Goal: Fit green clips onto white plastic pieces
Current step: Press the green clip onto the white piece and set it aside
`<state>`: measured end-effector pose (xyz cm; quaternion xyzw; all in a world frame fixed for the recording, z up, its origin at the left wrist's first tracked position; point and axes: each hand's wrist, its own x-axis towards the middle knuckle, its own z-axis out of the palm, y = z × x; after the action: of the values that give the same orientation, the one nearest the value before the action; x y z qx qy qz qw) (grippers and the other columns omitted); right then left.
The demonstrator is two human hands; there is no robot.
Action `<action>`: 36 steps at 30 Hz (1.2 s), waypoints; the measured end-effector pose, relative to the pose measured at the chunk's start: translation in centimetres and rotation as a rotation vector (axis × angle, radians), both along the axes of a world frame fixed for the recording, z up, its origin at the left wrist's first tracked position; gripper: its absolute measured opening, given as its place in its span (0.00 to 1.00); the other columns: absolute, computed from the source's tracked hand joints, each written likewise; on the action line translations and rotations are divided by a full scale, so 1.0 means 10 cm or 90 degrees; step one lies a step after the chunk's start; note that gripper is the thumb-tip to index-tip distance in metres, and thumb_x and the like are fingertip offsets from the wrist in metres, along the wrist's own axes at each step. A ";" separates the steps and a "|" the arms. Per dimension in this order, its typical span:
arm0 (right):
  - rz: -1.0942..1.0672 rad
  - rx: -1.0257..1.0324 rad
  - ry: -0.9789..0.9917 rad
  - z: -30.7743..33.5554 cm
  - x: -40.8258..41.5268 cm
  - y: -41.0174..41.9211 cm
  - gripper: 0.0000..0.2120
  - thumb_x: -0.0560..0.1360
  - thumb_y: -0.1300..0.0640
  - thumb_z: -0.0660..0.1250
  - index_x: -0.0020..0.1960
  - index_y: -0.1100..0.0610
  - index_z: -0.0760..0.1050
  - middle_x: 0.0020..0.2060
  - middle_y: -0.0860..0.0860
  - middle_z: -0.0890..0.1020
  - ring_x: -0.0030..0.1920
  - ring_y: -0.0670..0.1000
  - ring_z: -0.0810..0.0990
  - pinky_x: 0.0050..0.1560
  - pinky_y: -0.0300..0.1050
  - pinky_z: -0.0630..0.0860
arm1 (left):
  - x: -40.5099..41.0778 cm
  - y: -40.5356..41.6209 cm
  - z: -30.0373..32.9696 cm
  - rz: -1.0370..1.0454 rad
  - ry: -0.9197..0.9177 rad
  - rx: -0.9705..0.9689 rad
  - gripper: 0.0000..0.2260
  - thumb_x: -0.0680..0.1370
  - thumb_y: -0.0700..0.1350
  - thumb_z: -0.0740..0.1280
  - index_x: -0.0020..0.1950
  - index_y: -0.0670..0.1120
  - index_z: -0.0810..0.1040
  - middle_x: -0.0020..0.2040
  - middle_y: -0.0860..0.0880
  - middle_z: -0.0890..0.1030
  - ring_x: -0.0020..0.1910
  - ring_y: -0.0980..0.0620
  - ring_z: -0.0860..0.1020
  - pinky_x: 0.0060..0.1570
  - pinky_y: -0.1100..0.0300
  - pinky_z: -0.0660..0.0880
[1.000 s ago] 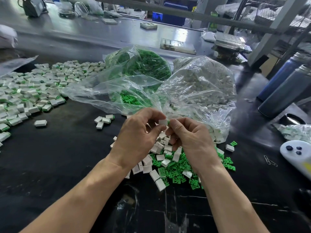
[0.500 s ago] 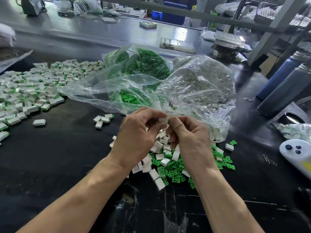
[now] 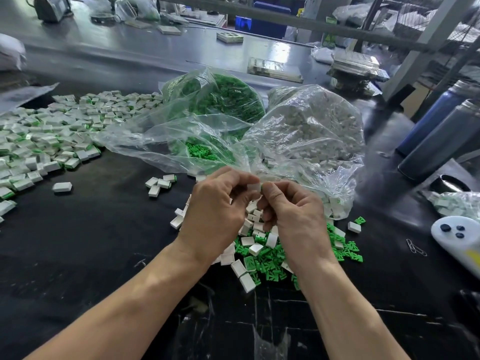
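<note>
Black table [image 3: 78, 255] fills most of the view. On its left side lies a wide heap of finished pieces [image 3: 52, 136], white with green edges showing. Behind the hands sit two clear plastic bags. The bag of green clips [image 3: 215, 105] is on the left and the bag of white pieces [image 3: 311, 131] is on the right, and the two bags touch each other. At the far right stand two dark bottles [image 3: 441, 131]. Near the right edge lies a white remote [image 3: 457, 237] with dark buttons, and paper clips [image 3: 415, 247] lie just beside it.

Under the hands is a loose pile of green clips [image 3: 265, 258] mixed with loose white pieces [image 3: 246, 279]. A little group of four pieces [image 3: 159, 183] lies to the left of the hands, apart from the pile.

Both hands are held together above the pile. The left hand [image 3: 215, 214] has its fingers curled, and its thumb and fingers pinch a white piece [image 3: 253, 188]. The right hand [image 3: 293, 216] is curled too, and its thumb and finger press a green clip [image 3: 261, 188] against the end of that white piece. Only a tiny bit of green shows between the fingertips.
</note>
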<state>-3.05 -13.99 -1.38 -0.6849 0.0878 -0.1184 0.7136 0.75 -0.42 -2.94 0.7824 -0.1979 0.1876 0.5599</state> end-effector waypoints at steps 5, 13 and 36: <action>0.041 -0.076 0.031 0.06 -0.03 -0.11 0.09 0.82 0.56 0.70 0.47 0.61 0.83 0.34 0.52 0.84 0.31 0.47 0.78 0.33 0.38 0.78 | 0.03 0.06 0.03 -0.052 0.002 0.043 0.09 0.76 0.34 0.75 0.54 0.46 0.85 0.47 0.57 0.82 0.47 0.60 0.83 0.48 0.71 0.78; 0.016 -0.040 0.003 0.05 -0.01 -0.05 0.09 0.82 0.59 0.69 0.46 0.61 0.84 0.34 0.53 0.84 0.31 0.50 0.78 0.30 0.43 0.77 | -0.02 0.00 0.03 -0.021 0.010 0.022 0.09 0.77 0.37 0.74 0.54 0.49 0.84 0.48 0.58 0.82 0.47 0.59 0.82 0.47 0.71 0.77; 0.037 -0.023 0.089 0.08 -0.01 0.03 0.33 0.86 0.38 0.52 0.35 0.56 0.81 0.30 0.58 0.78 0.24 0.50 0.69 0.22 0.40 0.62 | -0.02 0.00 0.10 -0.097 0.091 0.018 0.05 0.77 0.43 0.76 0.49 0.52 0.82 0.52 0.60 0.79 0.56 0.61 0.78 0.55 0.74 0.69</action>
<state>-3.15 -13.69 -0.57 -0.7063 0.1149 -0.0509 0.6966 0.58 -0.45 -1.98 0.7841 -0.2191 0.0853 0.5744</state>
